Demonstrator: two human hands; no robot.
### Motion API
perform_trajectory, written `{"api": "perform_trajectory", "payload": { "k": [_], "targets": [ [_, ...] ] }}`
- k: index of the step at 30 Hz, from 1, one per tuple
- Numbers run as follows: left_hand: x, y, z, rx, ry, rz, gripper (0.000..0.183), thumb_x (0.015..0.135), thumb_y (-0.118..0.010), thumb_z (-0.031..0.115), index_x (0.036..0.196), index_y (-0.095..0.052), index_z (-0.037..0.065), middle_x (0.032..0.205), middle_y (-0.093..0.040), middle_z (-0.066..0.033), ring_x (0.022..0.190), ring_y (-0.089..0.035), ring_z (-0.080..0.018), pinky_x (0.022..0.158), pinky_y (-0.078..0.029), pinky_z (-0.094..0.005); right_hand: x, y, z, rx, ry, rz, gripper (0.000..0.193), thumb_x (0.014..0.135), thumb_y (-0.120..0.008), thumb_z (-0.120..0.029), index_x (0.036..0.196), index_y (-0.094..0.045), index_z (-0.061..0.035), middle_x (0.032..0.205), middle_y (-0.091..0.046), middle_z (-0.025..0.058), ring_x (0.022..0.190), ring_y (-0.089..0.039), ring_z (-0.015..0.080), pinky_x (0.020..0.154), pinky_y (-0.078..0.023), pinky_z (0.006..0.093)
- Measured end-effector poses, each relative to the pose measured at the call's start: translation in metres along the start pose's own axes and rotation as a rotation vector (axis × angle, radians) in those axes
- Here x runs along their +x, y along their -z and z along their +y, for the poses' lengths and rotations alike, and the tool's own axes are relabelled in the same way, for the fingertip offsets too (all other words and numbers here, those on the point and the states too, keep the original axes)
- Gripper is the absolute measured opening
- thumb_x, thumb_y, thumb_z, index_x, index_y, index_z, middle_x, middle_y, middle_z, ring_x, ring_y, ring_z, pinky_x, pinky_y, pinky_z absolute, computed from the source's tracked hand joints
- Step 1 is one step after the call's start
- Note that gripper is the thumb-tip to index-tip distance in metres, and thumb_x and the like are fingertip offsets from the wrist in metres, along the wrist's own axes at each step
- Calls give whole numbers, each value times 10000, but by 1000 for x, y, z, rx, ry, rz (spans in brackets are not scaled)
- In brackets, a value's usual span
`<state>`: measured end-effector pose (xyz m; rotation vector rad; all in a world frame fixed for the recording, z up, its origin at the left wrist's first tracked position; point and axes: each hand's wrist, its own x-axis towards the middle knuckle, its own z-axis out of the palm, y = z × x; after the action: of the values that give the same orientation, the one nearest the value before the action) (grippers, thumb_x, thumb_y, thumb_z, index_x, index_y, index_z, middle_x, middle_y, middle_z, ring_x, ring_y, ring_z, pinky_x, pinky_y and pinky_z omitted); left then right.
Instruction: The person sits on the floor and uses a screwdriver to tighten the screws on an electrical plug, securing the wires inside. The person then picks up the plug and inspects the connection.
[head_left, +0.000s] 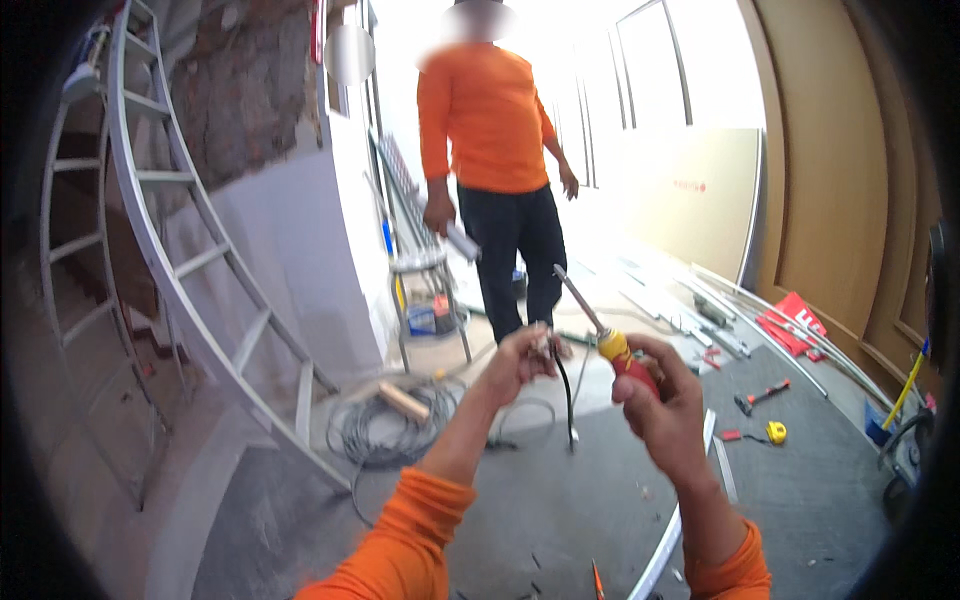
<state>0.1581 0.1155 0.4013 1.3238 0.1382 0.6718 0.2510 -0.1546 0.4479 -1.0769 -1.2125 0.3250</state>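
Grey floor (490, 515) spreads below; I see the right hand (664, 392) gripping a screwdriver (611, 346), shaft toward 11 o'clock; at that hand's 9 o'clock, the left hand (525, 362) pinches a black cable (567, 398) dangling toward 6.

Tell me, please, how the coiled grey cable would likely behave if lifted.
The coiled grey cable would probably flop and spread, as its loops look loose. It may tangle, since the strands cross one another. The wooden block lying on it would likely slide off.
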Motion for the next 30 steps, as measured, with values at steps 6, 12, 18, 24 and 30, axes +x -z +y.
{"api": "perform_trajectory", "payload": {
  "k": [6, 12, 18, 24, 30],
  "targets": [
    [-43, -16, 34, 138, -30, 82, 417, 1050, -605, 267, 1358, -589, -14, 1140, -705, -106, 969, -689, -160, 903, -613, -325, -15, -12, -60, 211, 385, 136, 589, 979, -700, -220, 1470, -453, -8, 962, -626, 119, 629, -537, 81, 517, -426, 218],
    [-23, -33, 10, 466, -361, -10, 246, 1056, -602, 215, 1193, -646, 15, 1072, -772, -111, 731, -639, -58, 632, -534, -215, -57, 9, -96, 227, 415, 135, 710, 945, -757, -167, 1534, -413, 31, 1010, -697, 204, 779, -640, 137, 632, -516, 248],
    [-6, -50, -13, 423, -587, 178, 264, 1078, -561, 271, 1085, -619, 14, 815, -693, -46, 741, -664, -64, 559, -464, -211, -85, 13, -121, 389, 832, 369, 400, 918, -759, -145, 1203, -501, -36, 912, -637, 130, 686, -644, 152, 539, -557, 283],
    [-8, -16, -13, 212, -745, 299, 434, 1109, -464, 412, 876, -580, 65, 709, -518, 29, 581, -411, -18, 522, -316, -188, -24, 28, -72, -475, 440, 61, 414, 840, -854, -81, 1219, -694, -39, 1178, -736, 80, 1007, -726, 162, 901, -588, 301],
    [-6, -21, -8, 100, -575, 214, 505, 1063, -489, 505, 846, -586, 59, 648, -574, -36, 486, -559, -98, 465, -471, -254, -14, 20, -41, -722, 386, 32, 414, 773, -873, -14, 1156, -725, -65, 1072, -753, 97, 1004, -738, 206, 885, -599, 327]
  ]
}}
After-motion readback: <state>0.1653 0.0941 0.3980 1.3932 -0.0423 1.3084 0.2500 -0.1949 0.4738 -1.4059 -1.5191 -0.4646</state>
